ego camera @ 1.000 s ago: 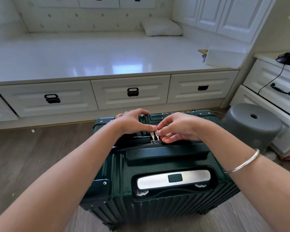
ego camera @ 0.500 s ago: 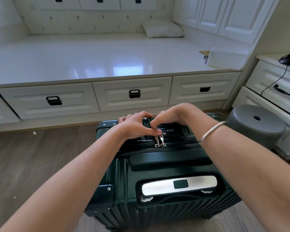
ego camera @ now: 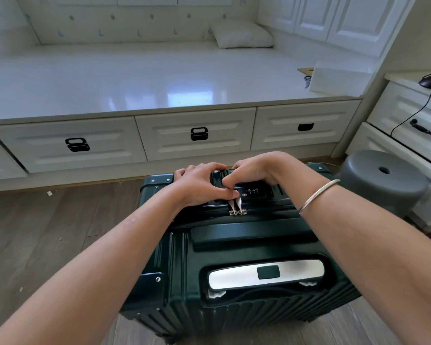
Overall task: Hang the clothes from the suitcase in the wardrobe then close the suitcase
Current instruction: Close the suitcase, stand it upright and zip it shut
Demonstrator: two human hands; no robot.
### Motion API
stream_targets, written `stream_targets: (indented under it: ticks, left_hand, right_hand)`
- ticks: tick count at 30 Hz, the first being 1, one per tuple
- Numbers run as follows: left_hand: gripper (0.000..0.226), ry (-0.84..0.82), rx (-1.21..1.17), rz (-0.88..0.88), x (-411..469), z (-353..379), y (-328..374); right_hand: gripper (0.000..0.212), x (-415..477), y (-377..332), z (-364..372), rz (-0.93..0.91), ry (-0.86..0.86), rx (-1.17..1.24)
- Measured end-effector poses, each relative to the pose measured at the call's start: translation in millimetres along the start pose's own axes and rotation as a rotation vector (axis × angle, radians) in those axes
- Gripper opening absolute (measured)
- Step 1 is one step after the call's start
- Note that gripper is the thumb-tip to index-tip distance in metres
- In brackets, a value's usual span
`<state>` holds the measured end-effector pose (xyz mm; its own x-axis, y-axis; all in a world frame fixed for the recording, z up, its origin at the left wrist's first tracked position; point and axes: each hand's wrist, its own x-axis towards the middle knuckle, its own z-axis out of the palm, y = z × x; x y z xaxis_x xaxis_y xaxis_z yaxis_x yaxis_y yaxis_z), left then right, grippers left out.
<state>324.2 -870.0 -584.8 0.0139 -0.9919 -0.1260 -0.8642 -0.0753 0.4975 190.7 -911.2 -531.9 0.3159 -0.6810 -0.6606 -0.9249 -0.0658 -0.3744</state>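
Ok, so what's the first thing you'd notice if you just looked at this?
A big dark green suitcase stands shut on the wooden floor, right in the middle. The left hand and right hand meet on its top, at two silver zipper pulls beside a little number lock. A shiny silver handle sits nearer the camera, and a grey stool stands to the right.

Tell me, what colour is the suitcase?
The suitcase is dark green with a silver handle, seen best in the head view.
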Motion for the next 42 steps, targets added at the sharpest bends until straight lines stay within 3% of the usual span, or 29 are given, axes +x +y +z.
stream_targets:
  ticks: [2,7,13,19,26,30,33,35,38,42]
  left_hand:
    - [0.071,0.014,0.017,-0.003,-0.4,1.5,2.2]
    - [0.073,0.022,0.05,-0.006,1.7,3.6,3.0]
    - [0.075,0.019,0.105,0.023,7.0,1.9,0.5]
    - [0.071,0.047,0.095,0.067,3.9,1.3,-3.3]
    - [0.074,0.064,0.134,0.06,3.2,1.3,-3.1]
    - [0.073,-0.009,0.173,0.112,-1.6,-2.5,-8.1]
    - [0.068,-0.085,0.101,0.052,-12.3,-14.1,-10.1]
    - [0.075,-0.213,0.15,-0.054,-26.7,-28.4,-4.6]
    - [0.097,-0.43,0.244,-0.144,-51.6,-41.1,2.4]
    - [0.11,-0.536,0.3,-0.168,-75.1,-36.0,20.4]
  right_hand:
    - [0.08,7.5,5.2,-1.2,-0.021,0.03,0.008]
    - [0.09,10.5,10.6,-0.7,-0.066,0.045,0.035]
    - [0.075,-0.3,37.6,-1.9,-0.206,0.119,0.12]
    - [0.101,0.5,53.1,4.3,-0.227,0.248,-0.102]
    - [0.079,-10.2,58.9,18.7,-0.28,0.371,-0.038]
    - [0.057,-8.9,68.2,22.5,-0.368,0.504,0.176]
    - [0.043,-14.3,67.9,31.4,-0.317,0.598,0.059]
    - [0.051,-27.3,65.8,38.1,-0.226,0.531,-0.021]
    - [0.078,-52.9,71.5,51.0,-0.146,0.377,-0.068]
    - [0.09,-87.7,101.6,66.6,-0.137,0.324,-0.154]
